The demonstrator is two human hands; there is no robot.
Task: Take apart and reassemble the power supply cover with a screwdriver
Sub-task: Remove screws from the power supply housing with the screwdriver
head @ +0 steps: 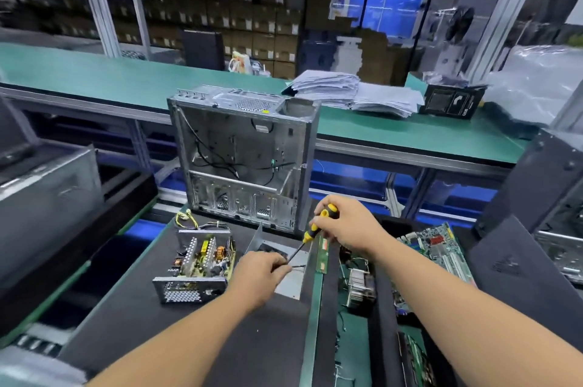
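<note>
Screwdriver (317, 226) on unlabelled cover (291, 276)

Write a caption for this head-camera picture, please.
Right hand holds a yellow-and-black screwdriver over a grey metal cover, steadied by the left hand.

Screwdriver (315, 227) tip on cover (291, 279)

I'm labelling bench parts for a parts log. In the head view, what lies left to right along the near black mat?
open power supply → left hand → screwdriver → right hand → heatsink → motherboard
</note>
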